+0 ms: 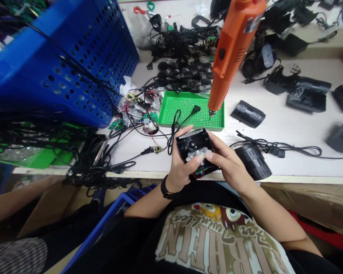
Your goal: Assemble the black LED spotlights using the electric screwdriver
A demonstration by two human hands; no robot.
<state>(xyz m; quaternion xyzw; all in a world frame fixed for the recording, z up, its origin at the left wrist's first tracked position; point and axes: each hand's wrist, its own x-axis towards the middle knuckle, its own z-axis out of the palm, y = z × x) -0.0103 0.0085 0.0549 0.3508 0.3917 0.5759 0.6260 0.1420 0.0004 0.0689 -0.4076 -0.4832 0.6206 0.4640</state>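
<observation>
My left hand [180, 165] grips a black plastic housing [193, 144] from its left side, just above the table's front edge. My right hand [227, 161] closes on the housing from the right, its fingers pressing a small clear lens piece [198, 153] into it. Red and coloured wires show at the housing's lower edge. A black cable [175, 121] runs from the housing up over a green tray [171, 110]. An orange electric screwdriver [231, 49] hangs above the tray, its tip just over the tray's right part; neither hand touches it.
A big blue perforated crate [60, 57] stands tilted at the left. Circuit boards and wires [137, 110] lie beside the tray. Several black housings [308, 93] and cables are scattered at the right and back. Another person's arm [14, 201] shows at lower left.
</observation>
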